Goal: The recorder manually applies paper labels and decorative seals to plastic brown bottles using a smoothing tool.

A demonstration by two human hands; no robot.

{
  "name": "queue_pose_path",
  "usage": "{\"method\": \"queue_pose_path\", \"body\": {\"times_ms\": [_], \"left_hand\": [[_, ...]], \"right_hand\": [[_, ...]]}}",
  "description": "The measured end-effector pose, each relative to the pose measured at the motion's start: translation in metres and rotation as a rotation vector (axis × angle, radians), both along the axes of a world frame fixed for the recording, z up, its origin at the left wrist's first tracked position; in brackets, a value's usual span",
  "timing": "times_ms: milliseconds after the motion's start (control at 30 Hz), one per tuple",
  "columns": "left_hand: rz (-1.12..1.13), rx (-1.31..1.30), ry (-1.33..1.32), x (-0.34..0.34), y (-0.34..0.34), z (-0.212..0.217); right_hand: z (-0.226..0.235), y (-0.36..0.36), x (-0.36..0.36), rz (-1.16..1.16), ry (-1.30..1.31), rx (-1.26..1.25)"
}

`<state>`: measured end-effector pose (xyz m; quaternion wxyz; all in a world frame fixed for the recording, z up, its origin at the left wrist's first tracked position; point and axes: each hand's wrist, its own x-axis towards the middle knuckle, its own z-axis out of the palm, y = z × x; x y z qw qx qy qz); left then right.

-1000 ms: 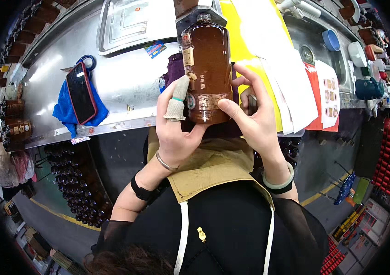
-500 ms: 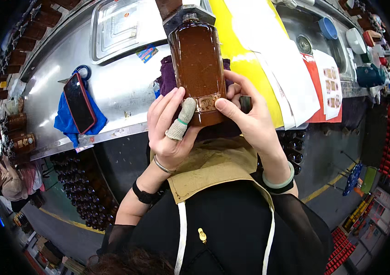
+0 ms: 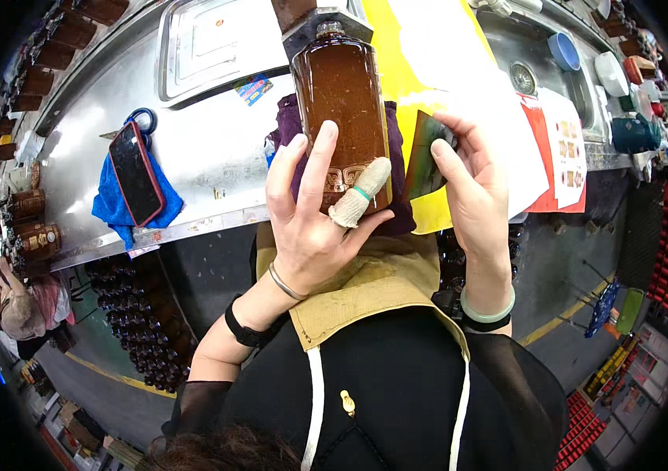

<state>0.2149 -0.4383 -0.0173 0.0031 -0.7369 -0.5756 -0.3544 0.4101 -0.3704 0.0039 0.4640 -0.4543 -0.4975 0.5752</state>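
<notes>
A brown glass bottle with a gold pattern band near its base lies on a purple cloth, its neck toward a metal block. My left hand rests over the bottle's lower end, fingers stretched and apart; one finger wears a pale cloth cover with a green band. Part of the gold band is hidden under that hand. Just right of the bottle, my right hand pinches a thin dark flat scraper-like piece between thumb and fingers, apart from the glass.
A phone lies on a blue cloth with scissors at left. Behind stands a metal tray. White sheets cover yellow material at right, near a sink. Another person sits far left.
My right hand has left the bottle's side and moved right, turning the dark piece into view. My left hand's fingers have spread and shifted right across the gold band.
</notes>
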Motion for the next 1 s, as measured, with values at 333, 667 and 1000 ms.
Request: {"method": "queue_pose_path", "body": {"times_ms": [333, 667, 1000], "left_hand": [[0.072, -0.177, -0.498, -0.016, 0.002, -0.033], [-0.022, -0.094, -0.479, -0.018, 0.004, -0.012], [-0.001, -0.457, -0.886, 0.005, 0.008, 0.008]], "right_hand": [[0.007, -0.01, -0.026, -0.1, -0.465, 0.267], [-0.009, -0.005, -0.005, -0.101, -0.46, 0.187], [-0.013, -0.011, 0.002, -0.021, -0.203, 0.359]]}}
